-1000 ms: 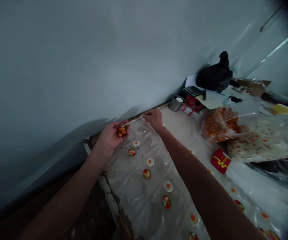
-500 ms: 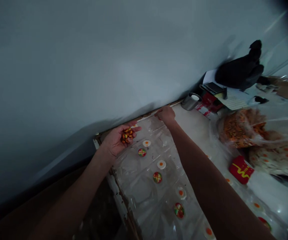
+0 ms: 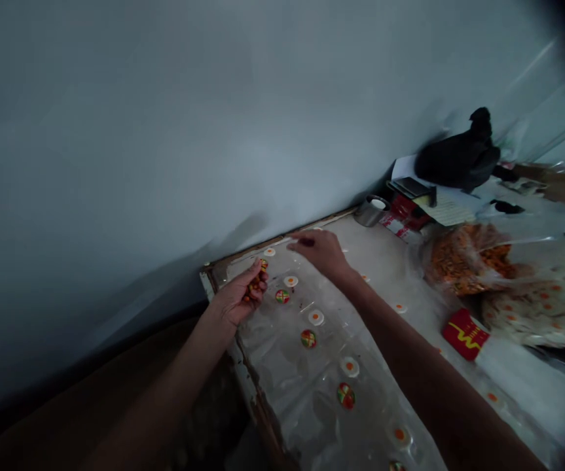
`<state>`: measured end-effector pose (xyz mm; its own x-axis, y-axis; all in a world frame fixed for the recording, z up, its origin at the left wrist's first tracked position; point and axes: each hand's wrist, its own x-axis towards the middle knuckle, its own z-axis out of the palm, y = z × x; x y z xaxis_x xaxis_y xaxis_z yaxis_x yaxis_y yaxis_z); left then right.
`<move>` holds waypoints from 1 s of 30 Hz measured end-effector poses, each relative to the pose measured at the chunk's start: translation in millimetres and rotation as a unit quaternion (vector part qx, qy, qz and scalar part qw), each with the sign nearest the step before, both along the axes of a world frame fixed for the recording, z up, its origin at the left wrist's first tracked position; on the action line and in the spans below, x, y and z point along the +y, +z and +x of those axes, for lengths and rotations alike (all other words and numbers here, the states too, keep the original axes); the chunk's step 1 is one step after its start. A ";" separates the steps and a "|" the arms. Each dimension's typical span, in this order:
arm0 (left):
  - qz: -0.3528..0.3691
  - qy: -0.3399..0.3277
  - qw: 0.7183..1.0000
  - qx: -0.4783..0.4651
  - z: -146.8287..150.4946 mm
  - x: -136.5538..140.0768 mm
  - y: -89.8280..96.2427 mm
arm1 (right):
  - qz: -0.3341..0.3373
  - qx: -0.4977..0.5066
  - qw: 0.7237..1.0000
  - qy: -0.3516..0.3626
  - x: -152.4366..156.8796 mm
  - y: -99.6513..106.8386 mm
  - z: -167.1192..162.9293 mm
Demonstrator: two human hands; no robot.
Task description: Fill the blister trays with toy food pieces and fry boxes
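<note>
My left hand point(image 3: 240, 294) is curled around several small orange and yellow pieces point(image 3: 253, 288) near the far left corner of the table. At its thumb tip shows one small round piece point(image 3: 263, 265) with red and yellow on it. My right hand point(image 3: 319, 252) hovers just right of it, thumb and forefinger a little apart, with nothing visible between them. Below both hands lies a clear plastic sheet point(image 3: 282, 366). On it are small fried-egg shapes point(image 3: 291, 281) and round red-green pieces with yellow crosses point(image 3: 282, 297), set out in a slanting line.
A metal cup point(image 3: 371, 210) stands by the wall. Beyond it are papers point(image 3: 446, 208) and a black bag point(image 3: 459, 160). To the right are a clear bag of orange pieces point(image 3: 469, 258), a bag of white-and-orange pieces point(image 3: 542, 307) and a red packet point(image 3: 465, 333).
My right hand has come away from the sheet's far edge, leftward toward my left hand. The left fingers have curled up from an open palm, and a piece now shows at the thumb.
</note>
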<state>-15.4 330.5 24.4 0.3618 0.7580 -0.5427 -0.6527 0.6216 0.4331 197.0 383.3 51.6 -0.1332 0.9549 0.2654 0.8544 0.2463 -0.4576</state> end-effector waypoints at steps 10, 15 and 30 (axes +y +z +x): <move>-0.016 0.005 1.000 -0.023 10.1 -43.7 -12.7 | -0.040 0.302 0.950 0.070 -106.5 -17.7 -52.1; 0.001 0.005 1.000 0.004 -13.5 -35.2 -2.6 | -0.074 0.304 0.950 0.004 -50.3 -23.9 -54.4; 0.056 0.081 0.995 0.030 -78.0 -25.5 -21.8 | -0.073 -0.124 0.989 0.025 29.5 -49.9 -97.2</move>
